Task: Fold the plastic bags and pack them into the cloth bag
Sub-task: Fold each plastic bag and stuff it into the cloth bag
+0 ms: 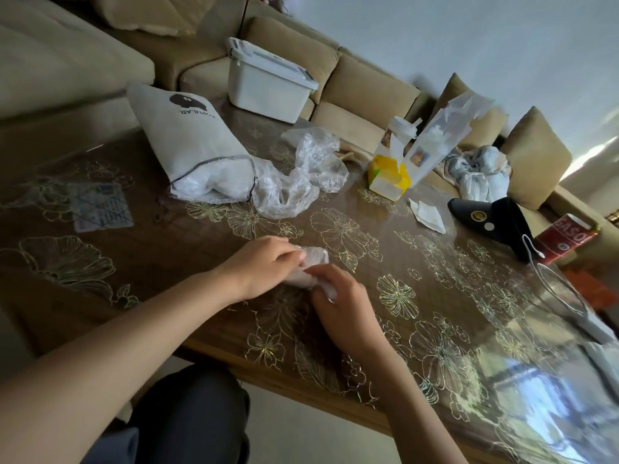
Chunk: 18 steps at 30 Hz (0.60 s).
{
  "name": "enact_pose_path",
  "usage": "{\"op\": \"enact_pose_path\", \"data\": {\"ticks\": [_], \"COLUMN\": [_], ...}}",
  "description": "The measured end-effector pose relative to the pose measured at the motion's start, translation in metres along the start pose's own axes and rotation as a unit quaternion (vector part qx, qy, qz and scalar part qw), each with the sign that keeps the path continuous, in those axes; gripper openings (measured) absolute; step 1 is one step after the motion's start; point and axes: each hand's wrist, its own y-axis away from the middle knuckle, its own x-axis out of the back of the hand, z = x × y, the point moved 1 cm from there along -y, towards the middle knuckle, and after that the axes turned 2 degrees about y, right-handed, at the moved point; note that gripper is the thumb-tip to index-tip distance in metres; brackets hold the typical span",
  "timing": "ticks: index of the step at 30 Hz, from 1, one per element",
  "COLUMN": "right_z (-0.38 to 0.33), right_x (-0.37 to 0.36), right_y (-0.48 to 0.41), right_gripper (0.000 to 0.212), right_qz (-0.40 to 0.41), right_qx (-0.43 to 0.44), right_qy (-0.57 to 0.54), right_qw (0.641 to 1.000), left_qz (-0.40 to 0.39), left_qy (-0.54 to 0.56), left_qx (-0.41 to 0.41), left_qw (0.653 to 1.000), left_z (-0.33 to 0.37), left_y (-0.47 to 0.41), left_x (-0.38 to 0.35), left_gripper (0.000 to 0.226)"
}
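A small folded clear plastic bag (pixel 313 259) lies on the flower-patterned table (pixel 435 296) near its front edge. My left hand (pixel 264 266) pinches its far end with curled fingers. My right hand (pixel 338 303) grips its near end, and part of the bag is hidden under both hands. Behind them lies a white cloth bag (pixel 191 139) on its side, its open mouth toward me and stuffed with pale plastic. Crumpled clear plastic bags (pixel 301 175) spill onto the table right beside that mouth.
A white lidded bin (pixel 268 83) stands at the table's far edge. A yellow carton (pixel 388 177) and a tall clear bag (pixel 445 128) stand to the right, with a white tissue (pixel 428 214), a black device (pixel 492 222), a white cable (pixel 556 286) and a red box (pixel 566 241). A beige sofa (pixel 368 92) runs behind.
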Motion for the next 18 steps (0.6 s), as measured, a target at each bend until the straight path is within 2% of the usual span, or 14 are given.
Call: {"op": "enact_pose_path", "data": {"ticks": [2,3,5,8,10,12,14,16,18], "right_z": [0.002,0.004,0.009,0.019,0.025,0.029,0.03,0.032,0.035], "right_x": [0.007,0.01,0.016,0.02,0.016,0.01,0.004,-0.001,-0.006], "right_y": [-0.012,-0.018,-0.03,-0.041,-0.046,-0.05,-0.053,-0.055,-0.056], "right_gripper": [0.024,0.023,0.02,0.016,0.013,0.011,0.01,0.014,0.021], "right_qz": [-0.016,-0.028,-0.067,-0.102,-0.069,-0.003,0.054,0.078,0.077], "right_qx": [-0.051,-0.073,-0.111,-0.166,-0.175,-0.16,-0.138,-0.134,-0.138], "right_qy": [-0.052,-0.066,-0.1,-0.149,-0.147,-0.117,-0.059,-0.004,0.051], "right_qw": [0.997,0.995,0.986,0.969,0.971,0.98,0.987,0.988,0.986], "left_qz": [0.007,0.005,0.012,0.063,0.094,0.138,0.184,0.222,0.244], "left_qy": [0.047,0.048,0.017,0.006,0.006,-0.024,-0.075,-0.127,-0.188], "left_qx": [0.002,0.0,0.002,-0.001,0.009,0.023,0.044,0.065,0.074], "left_qw": [0.999,0.999,1.0,0.998,0.995,0.99,0.979,0.965,0.949], "left_z": [-0.001,-0.002,-0.003,-0.01,-0.008,-0.006,-0.004,0.0,0.004], "left_y": [0.002,0.004,0.007,-0.001,-0.005,-0.011,-0.017,-0.022,-0.024], "left_x": [0.006,0.008,0.009,0.008,0.007,0.004,0.0,-0.004,-0.008], "left_gripper": [0.07,0.074,0.057,0.033,0.034,0.041,0.035,0.025,0.025]}}
